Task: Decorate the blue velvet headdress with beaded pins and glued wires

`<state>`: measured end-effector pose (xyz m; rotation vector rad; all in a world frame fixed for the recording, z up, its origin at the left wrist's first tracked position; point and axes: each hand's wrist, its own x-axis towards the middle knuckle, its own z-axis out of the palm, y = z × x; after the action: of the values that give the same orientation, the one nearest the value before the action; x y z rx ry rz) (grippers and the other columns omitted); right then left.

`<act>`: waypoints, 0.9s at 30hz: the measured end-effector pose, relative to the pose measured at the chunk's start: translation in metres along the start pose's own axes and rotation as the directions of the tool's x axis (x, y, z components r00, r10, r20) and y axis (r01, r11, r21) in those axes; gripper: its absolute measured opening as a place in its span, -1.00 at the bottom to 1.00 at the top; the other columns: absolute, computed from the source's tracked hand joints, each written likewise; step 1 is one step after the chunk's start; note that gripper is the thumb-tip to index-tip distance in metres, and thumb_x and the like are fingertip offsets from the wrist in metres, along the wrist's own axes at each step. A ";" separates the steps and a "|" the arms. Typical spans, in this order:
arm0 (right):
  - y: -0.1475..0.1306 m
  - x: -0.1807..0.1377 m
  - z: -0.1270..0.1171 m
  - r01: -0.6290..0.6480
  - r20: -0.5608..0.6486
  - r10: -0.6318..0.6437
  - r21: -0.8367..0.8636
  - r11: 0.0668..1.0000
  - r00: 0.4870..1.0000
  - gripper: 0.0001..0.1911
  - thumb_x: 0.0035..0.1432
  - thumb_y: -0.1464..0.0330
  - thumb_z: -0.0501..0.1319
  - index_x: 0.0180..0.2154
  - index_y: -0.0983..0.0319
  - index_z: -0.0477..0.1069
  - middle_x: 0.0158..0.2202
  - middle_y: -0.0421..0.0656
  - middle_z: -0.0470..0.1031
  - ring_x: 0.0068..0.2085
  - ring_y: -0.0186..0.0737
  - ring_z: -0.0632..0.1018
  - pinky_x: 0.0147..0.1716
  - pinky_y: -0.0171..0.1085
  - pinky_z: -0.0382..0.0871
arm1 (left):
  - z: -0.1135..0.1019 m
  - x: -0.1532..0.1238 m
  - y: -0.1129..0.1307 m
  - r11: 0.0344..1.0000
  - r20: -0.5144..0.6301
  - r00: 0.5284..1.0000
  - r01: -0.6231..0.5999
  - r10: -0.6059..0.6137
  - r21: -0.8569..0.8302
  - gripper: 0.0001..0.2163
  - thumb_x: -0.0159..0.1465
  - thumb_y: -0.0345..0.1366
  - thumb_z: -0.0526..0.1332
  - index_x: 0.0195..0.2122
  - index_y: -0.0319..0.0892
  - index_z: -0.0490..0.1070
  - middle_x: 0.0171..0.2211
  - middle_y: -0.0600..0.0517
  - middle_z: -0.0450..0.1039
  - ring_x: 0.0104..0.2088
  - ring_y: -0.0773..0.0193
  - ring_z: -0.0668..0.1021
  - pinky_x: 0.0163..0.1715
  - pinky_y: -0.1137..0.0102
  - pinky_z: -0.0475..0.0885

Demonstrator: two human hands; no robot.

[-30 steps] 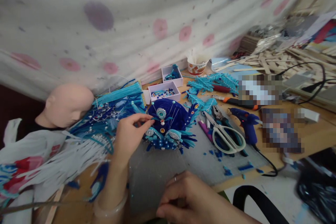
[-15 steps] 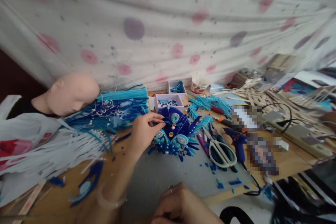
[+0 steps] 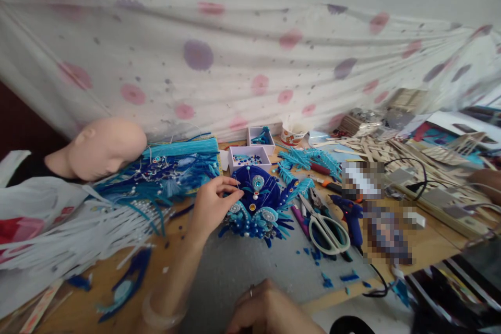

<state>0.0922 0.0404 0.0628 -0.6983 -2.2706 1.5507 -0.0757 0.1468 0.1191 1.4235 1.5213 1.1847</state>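
Nearest me, my right hand [image 3: 260,307] is loosely curled low over the near edge of the grey mat [image 3: 221,271], partly cut off from view; I can't tell whether anything sits inside the fist. It is well apart from the work, where I think it could do more good steadying the far side.

Beyond it, my left hand [image 3: 213,206] reaches over the mat, thumb and index fingertip drawn close together at the upper left side of the blue ornament [image 3: 255,222]. Whether something slim is pinched there is too small to tell. The ornament sits on the mat towards its far left corner, its pearl-and-fringe front facing me. A pale-headed pin [image 3: 248,168] stands at its top and the teal gem [image 3: 258,184] lies just beneath, so I judge the fingertips should press lightly, straight and low, keeping the wrist off the beaded front.

Towards the mat's right edge lie the scissors [image 3: 318,215], with blue scraps [image 3: 327,281] nearer me. The glue gun [image 3: 354,224] rests beside that edge; I'd treat its nozzle as hot. Farther back on the wooden table [image 3: 430,242], just behind the ornament, the white bead box [image 3: 263,167] stands within easy reach.
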 end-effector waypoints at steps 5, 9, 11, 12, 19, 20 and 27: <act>0.005 -0.004 0.000 0.055 -0.019 -0.054 0.040 0.998 0.998 -0.42 0.36 -0.06 0.13 -0.33 0.27 0.65 -0.50 -0.18 0.56 -0.48 -0.39 0.50 -0.48 -0.43 0.26 | -0.003 0.004 0.002 1.000 0.064 0.998 0.013 -0.013 -0.012 -0.78 -0.02 -0.14 0.34 -0.39 -0.14 0.53 -0.39 -0.04 0.66 -0.32 0.10 0.66 -0.31 0.33 0.42; 0.005 -0.006 -0.001 0.056 -0.047 -0.053 0.080 0.995 0.998 -0.47 0.34 -0.03 0.18 -0.30 0.28 0.66 -0.49 -0.17 0.58 -0.48 -0.40 0.49 -0.48 -0.43 0.25 | -0.005 0.009 0.005 0.999 0.109 0.993 0.044 -0.045 0.013 -0.80 -0.06 -0.17 0.37 -0.43 -0.14 0.54 -0.44 -0.05 0.66 -0.35 0.06 0.67 -0.33 0.30 0.44; 0.005 -0.006 -0.002 0.050 -0.043 -0.047 0.072 0.996 0.998 -0.46 0.33 -0.03 0.19 -0.31 0.28 0.66 -0.51 -0.18 0.57 -0.49 -0.40 0.48 -0.47 -0.43 0.25 | -0.007 0.010 0.005 0.998 0.121 0.990 0.063 -0.065 0.023 -0.78 -0.08 -0.15 0.39 -0.44 -0.14 0.54 -0.47 -0.05 0.66 -0.38 0.04 0.67 -0.38 0.30 0.44; 0.004 -0.006 -0.003 0.048 -0.038 -0.046 0.067 0.997 0.998 -0.45 0.33 -0.04 0.18 -0.31 0.29 0.66 -0.52 -0.18 0.56 -0.49 -0.39 0.47 -0.47 -0.42 0.25 | -0.007 0.010 0.005 0.997 0.121 0.990 0.068 -0.071 0.028 -0.78 -0.08 -0.14 0.39 -0.45 -0.14 0.54 -0.48 -0.05 0.66 -0.39 0.03 0.68 -0.39 0.30 0.44; -0.005 -0.005 -0.006 0.051 -0.034 -0.049 0.071 0.996 0.998 -0.40 0.33 -0.09 0.15 -0.34 0.28 0.64 -0.52 -0.19 0.53 -0.49 -0.39 0.47 -0.49 -0.44 0.25 | -0.005 0.006 0.002 0.995 0.054 0.998 0.008 -0.013 0.096 -0.80 0.01 -0.13 0.37 -0.42 -0.12 0.63 -0.38 -0.04 0.70 -0.33 0.04 0.66 -0.29 0.26 0.44; -0.006 -0.005 -0.007 0.056 -0.043 -0.053 0.076 0.996 0.998 -0.42 0.33 -0.07 0.16 -0.35 0.28 0.64 -0.52 -0.20 0.52 -0.48 -0.39 0.47 -0.48 -0.44 0.25 | -0.005 0.005 0.001 0.994 0.044 0.999 -0.001 -0.003 0.106 -0.80 0.03 -0.13 0.36 -0.39 -0.11 0.65 -0.36 -0.04 0.70 -0.33 0.05 0.65 -0.29 0.26 0.44; -0.007 -0.006 -0.006 0.018 -0.035 -0.017 0.034 0.999 0.999 -0.55 0.33 0.03 0.22 -0.33 0.24 0.65 -0.50 -0.21 0.54 -0.46 -0.38 0.49 -0.45 -0.44 0.28 | -0.006 0.000 0.001 0.987 -0.005 0.999 -0.036 0.037 0.158 -0.80 0.16 -0.14 0.31 -0.36 -0.10 0.69 -0.34 -0.01 0.71 -0.37 0.11 0.62 -0.34 0.30 0.41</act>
<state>0.0982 0.0394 0.0717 -0.6883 -2.2144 1.5537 -0.0806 0.1456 0.1217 1.5573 1.6316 1.1132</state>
